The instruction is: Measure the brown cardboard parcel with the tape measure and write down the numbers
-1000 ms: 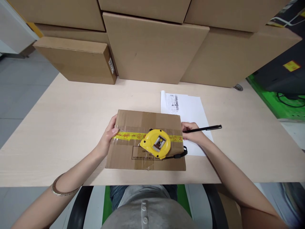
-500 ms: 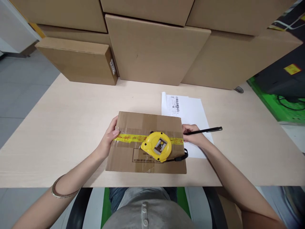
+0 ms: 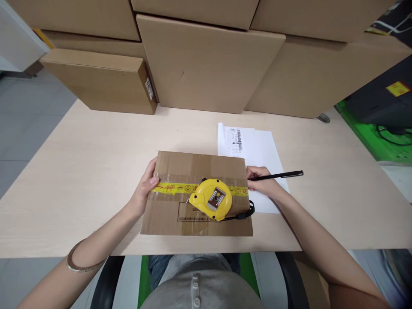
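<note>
Between my hands is a small cardboard box with yellow printed tape across its top. On top of it lies a yellow tape measure with a black wrist strap reaching the box's right side. My left hand grips the left side of the box, thumb on the top edge. At the right side, my right hand is closed around a black pen, whose back end points right; its tip is hidden. White sheets of paper, one bearing print, lie under that hand and partly behind the box.
Large cardboard boxes are stacked along the back of the table. A flatter carton stands at the back left. To the right are a black case and a green surface. A chair armrest is below the table edge.
Hardly anything differs. The view has shifted slightly, and both hands keep their hold on the box and the pen.
</note>
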`<state>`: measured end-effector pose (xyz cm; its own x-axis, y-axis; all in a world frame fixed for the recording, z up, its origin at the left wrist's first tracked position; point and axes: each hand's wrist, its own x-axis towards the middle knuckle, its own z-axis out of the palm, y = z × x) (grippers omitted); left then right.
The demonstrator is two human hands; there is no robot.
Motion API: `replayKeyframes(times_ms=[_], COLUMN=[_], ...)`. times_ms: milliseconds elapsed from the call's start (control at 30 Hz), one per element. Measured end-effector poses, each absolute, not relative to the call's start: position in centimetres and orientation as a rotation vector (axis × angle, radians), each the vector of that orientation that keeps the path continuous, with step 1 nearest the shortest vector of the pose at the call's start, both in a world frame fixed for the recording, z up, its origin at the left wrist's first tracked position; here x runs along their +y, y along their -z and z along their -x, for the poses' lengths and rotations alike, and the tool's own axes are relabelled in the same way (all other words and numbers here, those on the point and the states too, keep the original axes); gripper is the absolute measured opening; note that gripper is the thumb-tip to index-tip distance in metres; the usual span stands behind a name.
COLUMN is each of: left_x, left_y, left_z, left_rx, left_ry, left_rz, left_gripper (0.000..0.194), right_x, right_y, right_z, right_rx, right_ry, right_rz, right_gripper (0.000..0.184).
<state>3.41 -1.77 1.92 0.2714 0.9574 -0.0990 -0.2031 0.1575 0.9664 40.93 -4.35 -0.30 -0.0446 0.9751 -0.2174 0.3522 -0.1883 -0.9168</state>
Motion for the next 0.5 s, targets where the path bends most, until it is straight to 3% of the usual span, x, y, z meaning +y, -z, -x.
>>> replayKeyframes(times_ms=[500], left_x=[-2.10], left_y=[-2.34], left_z=[-3.68], left_rx=[0.910], left_ry=[-1.033], left_rz=[-1.035], left_gripper=[0.064], right_x=[-4.25], right_y=[0.35], right_z=[-41.10], right_rx=[-1.466], right_ry=[-1.240], right_rz=[1.591], right_gripper=[0.033])
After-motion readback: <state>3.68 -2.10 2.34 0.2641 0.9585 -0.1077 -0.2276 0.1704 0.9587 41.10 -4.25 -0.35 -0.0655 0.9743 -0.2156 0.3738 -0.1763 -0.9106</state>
